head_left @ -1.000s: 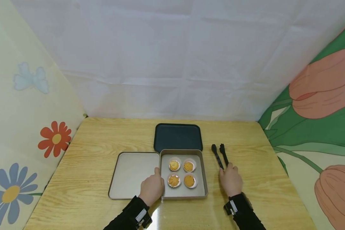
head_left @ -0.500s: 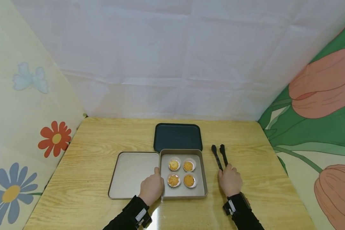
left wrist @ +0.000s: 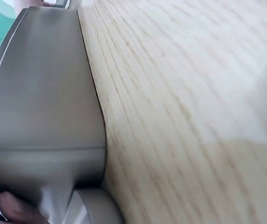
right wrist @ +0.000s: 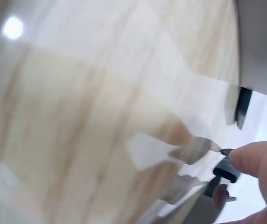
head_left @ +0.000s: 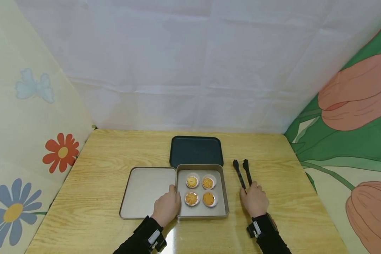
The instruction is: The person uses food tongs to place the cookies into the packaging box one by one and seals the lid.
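Observation:
A square gold pan [head_left: 224,187] holds several orange cupcakes [head_left: 192,182] in white paper cups. My left hand [head_left: 168,204] rests at the pan's left wall, thumb lying forward along the rim; in the left wrist view a fingertip [left wrist: 11,207] touches the pan's outer wall [left wrist: 45,116]. Black tongs [head_left: 242,171] lie on the table to the right of the pan, tips pointing away from me. My right hand [head_left: 253,198] covers their near end; in the right wrist view its fingers [right wrist: 259,157] pinch the black handle end [right wrist: 226,171].
A flat gold tray [head_left: 143,190] lies against the pan's left side. A dark green tray [head_left: 196,151] sits just behind the pan. The wooden table [head_left: 114,151] is walled by white and flower-printed panels on three sides.
My right hand has shifted slightly left and toward me on the tongs' handle. The left hand, the pan and the trays stay where they were.

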`<action>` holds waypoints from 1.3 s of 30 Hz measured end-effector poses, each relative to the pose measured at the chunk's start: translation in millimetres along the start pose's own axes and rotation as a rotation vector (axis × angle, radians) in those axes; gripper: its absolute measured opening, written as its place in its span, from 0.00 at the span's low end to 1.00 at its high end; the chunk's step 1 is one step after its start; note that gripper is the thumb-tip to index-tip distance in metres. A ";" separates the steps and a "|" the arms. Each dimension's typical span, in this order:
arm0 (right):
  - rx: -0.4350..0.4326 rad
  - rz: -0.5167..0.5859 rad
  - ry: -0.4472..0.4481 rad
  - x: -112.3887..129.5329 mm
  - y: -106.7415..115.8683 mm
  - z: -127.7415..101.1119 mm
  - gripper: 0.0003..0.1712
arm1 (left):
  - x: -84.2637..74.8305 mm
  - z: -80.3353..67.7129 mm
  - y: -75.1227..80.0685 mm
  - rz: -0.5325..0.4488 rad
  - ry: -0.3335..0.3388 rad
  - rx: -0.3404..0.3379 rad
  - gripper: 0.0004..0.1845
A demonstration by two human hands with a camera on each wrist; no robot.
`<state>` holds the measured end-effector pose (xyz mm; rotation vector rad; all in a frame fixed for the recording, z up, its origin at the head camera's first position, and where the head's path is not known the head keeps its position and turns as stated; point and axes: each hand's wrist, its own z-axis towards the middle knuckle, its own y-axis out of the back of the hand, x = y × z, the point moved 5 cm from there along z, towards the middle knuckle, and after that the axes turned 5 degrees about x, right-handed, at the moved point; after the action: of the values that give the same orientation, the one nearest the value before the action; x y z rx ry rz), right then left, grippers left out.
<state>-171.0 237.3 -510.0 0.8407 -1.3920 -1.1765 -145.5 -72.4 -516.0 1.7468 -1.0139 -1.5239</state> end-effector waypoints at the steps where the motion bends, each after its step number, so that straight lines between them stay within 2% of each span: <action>1: -0.005 -0.001 0.004 -0.1 1.0 -0.8 0.30 | 2.9 -1.5 1.4 -0.019 -0.010 -0.019 0.17; 4: -0.030 0.007 0.019 1.2 6.5 -2.5 0.35 | 14.6 -7.8 8.8 -0.052 -0.027 -0.091 0.15; 6: -0.049 0.018 0.025 2.2 11.3 -2.6 0.38 | 22.6 -12.4 13.8 -0.044 -0.043 -0.147 0.11; 8: -0.068 0.017 0.036 4.0 16.6 -2.5 0.39 | 29.0 -16.5 16.5 -0.011 -0.073 -0.174 0.08; 10: -0.079 0.013 0.047 7.1 22.1 -2.5 0.39 | 32.9 -20.2 15.9 0.030 -0.116 -0.161 0.10; 14: -0.063 0.026 0.071 15.1 29.6 -1.9 0.38 | 34.9 -27.1 9.7 0.086 -0.201 -0.056 0.20; 16: -0.045 0.042 0.079 19.1 31.9 -1.8 0.38 | 35.4 -29.5 6.1 0.077 -0.219 -0.007 0.19; 19: -0.024 0.051 0.085 23.1 33.4 -1.7 0.38 | 36.4 -30.9 1.7 0.052 -0.231 0.024 0.13; 22: -0.019 0.049 0.087 24.8 33.5 -1.7 0.38 | 36.9 -30.7 -2.9 0.034 -0.241 0.019 0.11; 27: -0.021 0.060 0.094 26.2 32.9 -2.2 0.38 | 34.9 -29.9 -9.7 0.004 -0.254 0.007 0.16; 31: -0.001 0.071 0.098 27.2 29.9 -2.6 0.38 | 31.6 -31.3 -10.9 -0.010 -0.272 0.005 0.17; 36: 0.007 0.084 0.119 30.4 29.3 -3.6 0.39 | 30.3 -35.0 -3.5 -0.048 -0.252 0.011 0.16; 39: -0.011 0.090 0.132 32.9 32.9 -4.6 0.39 | 30.1 -36.0 8.8 -0.078 -0.277 -0.053 0.16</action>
<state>-168.4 214.0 -469.6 0.8249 -1.3012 -1.0408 -109.9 -104.2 -518.8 1.5850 -1.0371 -1.8633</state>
